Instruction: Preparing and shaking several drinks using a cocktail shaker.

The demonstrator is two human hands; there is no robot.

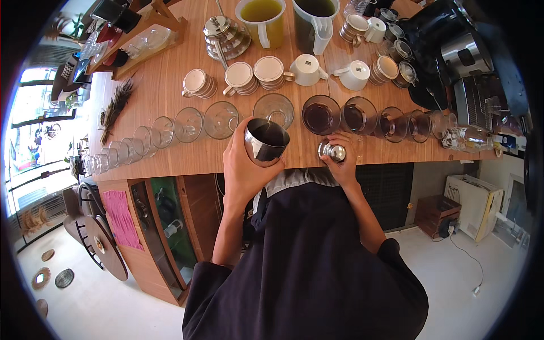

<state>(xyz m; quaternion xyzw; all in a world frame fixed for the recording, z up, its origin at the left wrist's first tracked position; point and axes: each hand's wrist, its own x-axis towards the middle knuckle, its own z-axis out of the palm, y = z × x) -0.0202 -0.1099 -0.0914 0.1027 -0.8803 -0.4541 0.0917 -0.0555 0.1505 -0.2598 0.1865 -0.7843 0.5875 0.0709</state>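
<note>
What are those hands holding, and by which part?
The left hand grips a metal cup around its outer wall; the right hand holds a small domed silver piece by its sides.

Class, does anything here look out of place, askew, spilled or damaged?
One thing: a white cable end lies loose on the floor at the right, which looks untidy. I see no spill. The metal cup in the left hand and the round silver piece in the right hand show no visible damage.
</note>
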